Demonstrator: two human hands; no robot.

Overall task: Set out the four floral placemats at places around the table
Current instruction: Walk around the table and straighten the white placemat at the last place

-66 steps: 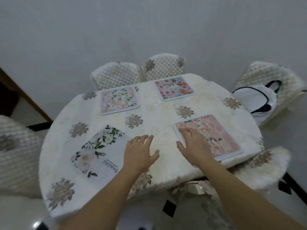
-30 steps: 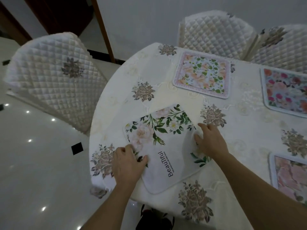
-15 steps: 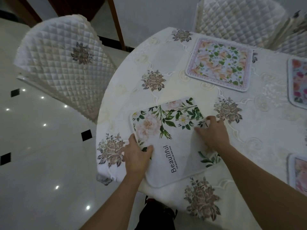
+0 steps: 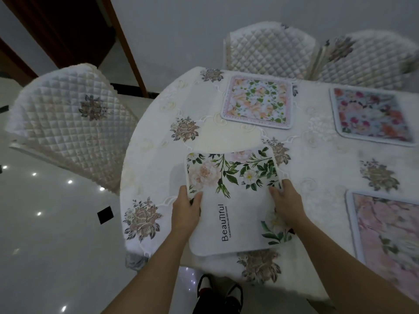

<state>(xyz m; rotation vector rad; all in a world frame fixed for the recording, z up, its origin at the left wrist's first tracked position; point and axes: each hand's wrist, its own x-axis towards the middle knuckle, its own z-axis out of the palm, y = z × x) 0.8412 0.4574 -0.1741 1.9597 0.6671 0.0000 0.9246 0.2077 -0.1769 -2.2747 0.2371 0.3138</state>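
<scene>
A white placemat with green leaves, pale roses and the word "Beautiful" lies near the table's front edge. My left hand grips its left edge, thumb on top. My right hand grips its right edge. A peach-and-green floral placemat lies at the far side. A red-and-pink floral placemat sits at the far right. A pink rose placemat lies at the near right, cut off by the frame.
The oval table wears a white cloth with brown flower motifs. Quilted white chairs stand at the left and behind the table. Shiny tiled floor lies to the left. A dark doorway is at the back left.
Both hands have closed on the white placemat's side edges and turned it so it sits squarer to the table's front edge. My view has shifted slightly.
</scene>
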